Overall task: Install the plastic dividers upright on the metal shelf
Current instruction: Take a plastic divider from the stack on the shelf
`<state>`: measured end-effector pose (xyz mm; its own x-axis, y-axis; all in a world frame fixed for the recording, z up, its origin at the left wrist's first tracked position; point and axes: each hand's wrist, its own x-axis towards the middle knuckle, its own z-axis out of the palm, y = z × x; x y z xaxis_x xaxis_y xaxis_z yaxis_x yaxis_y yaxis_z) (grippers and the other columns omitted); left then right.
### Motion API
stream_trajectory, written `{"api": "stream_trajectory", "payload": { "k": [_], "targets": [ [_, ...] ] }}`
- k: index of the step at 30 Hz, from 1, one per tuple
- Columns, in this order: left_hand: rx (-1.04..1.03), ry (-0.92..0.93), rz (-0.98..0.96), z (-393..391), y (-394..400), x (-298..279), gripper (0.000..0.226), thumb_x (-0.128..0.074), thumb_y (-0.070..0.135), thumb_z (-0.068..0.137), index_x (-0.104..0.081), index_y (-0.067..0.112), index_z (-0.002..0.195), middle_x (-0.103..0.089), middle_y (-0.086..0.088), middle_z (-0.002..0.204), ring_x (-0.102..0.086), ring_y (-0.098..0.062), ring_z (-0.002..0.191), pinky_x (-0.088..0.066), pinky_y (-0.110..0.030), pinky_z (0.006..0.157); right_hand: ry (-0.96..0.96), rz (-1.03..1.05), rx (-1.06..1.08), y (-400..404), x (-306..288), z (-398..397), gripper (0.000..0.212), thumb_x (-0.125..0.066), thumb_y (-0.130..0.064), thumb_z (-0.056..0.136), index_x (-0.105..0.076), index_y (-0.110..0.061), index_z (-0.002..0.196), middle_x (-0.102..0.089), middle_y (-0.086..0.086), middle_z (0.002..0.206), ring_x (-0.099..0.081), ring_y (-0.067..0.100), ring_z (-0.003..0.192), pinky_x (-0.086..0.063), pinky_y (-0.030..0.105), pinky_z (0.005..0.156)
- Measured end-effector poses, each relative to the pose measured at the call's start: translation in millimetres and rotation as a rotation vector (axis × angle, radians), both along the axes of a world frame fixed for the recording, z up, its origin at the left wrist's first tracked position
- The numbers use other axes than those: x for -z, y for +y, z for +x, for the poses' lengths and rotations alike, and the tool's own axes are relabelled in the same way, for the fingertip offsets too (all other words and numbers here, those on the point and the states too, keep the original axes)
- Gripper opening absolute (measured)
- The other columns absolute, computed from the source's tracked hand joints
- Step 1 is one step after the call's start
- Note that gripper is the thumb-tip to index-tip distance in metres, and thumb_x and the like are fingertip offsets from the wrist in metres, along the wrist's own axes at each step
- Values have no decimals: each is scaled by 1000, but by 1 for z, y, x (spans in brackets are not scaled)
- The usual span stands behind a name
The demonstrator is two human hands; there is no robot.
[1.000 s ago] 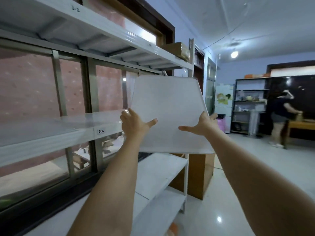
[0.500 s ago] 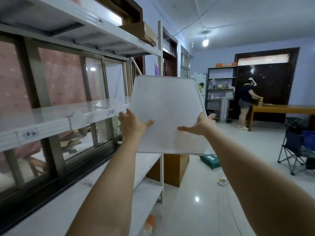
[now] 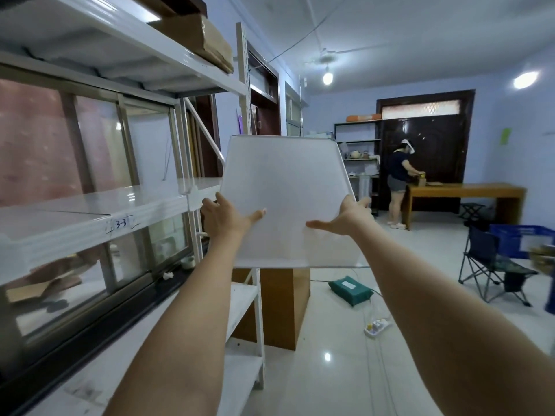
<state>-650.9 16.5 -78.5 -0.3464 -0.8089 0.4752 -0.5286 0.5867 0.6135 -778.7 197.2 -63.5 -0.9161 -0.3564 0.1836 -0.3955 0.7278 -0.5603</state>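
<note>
Two hands are gripping one translucent plastic divider (image 3: 286, 202) in mid-air beside the metal shelf (image 3: 90, 217): the left hand (image 3: 223, 219) and right hand (image 3: 345, 219) are pinching opposite side edges. It looks light, thin, probably flexible and slick, so edge holds suit it.

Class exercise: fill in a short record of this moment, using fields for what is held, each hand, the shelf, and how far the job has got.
Held: plastic divider, in the air, to the right of the shelf
Left hand: grip on the divider's left edge
Right hand: grip on its right edge
Metal shelf: white, label reads 3-3
Progress: divider not yet set on the shelf
</note>
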Motion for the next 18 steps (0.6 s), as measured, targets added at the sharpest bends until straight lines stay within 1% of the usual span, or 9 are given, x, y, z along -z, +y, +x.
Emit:
{"api": "stream_trajectory", "payload": {
  "k": [2, 4, 8, 10, 12, 15, 18],
  "targets": [
    [18, 0, -17, -25, -11, -3, 109, -70, 69, 66, -28, 4, 143, -29, -21, 144, -31, -35, 134, -39, -45, 101, -3, -18, 18, -9, -1, -21, 118, -77, -67, 57, -24, -5, 142, -20, 18, 143, -41, 36, 124, -43, 42, 99],
    [46, 18, -21, -50, -22, -3, 107, -71, 67, 66, -29, 5, 142, -30, -20, 142, -32, -34, 132, -42, -44, 96, 1, -9, 34, -17, 1, -42, 118, -76, -68, 58, -23, -4, 142, -20, 19, 143, -40, 36, 124, -43, 43, 98],
    [76, 15, -12, -99, -39, 6, 110, -71, 67, 66, -26, 5, 145, -26, -22, 147, -28, -36, 136, -42, -47, 98, -19, -5, 57, -31, 10, -86, 121, -76, -69, 58, -19, -6, 144, -18, 19, 142, -40, 37, 124, -43, 44, 100],
    [84, 12, -15, -125, -47, 10, 112, -71, 68, 66, -25, 5, 146, -24, -22, 148, -28, -37, 136, -43, -48, 99, -26, -28, 62, -37, 16, -110, 120, -77, -67, 57, -20, -7, 144, -17, 19, 142, -39, 38, 126, -42, 45, 104],
    [92, 22, -16, -152, -53, 14, 112, -71, 68, 65, -24, 6, 146, -27, -22, 146, -32, -36, 134, -44, -45, 95, -16, -22, 65, -42, 21, -134, 120, -77, -67, 57, -20, -7, 144, -17, 20, 142, -38, 39, 127, -40, 46, 106],
    [99, 40, -7, -193, -61, 21, 109, -72, 66, 66, -26, 6, 145, -29, -21, 143, -34, -33, 131, -46, -43, 91, -16, -24, 66, -48, 24, -175, 116, -78, -67, 56, -25, -7, 140, -15, 20, 145, -38, 40, 127, -42, 45, 103],
    [93, 50, 11, -233, -66, 28, 110, -71, 67, 67, -25, 6, 145, -26, -21, 146, -30, -34, 135, -47, -46, 95, 23, 9, 59, -54, 20, -218, 112, -78, -67, 56, -28, -7, 136, -21, 19, 141, -38, 37, 126, -44, 45, 96]
  ]
}}
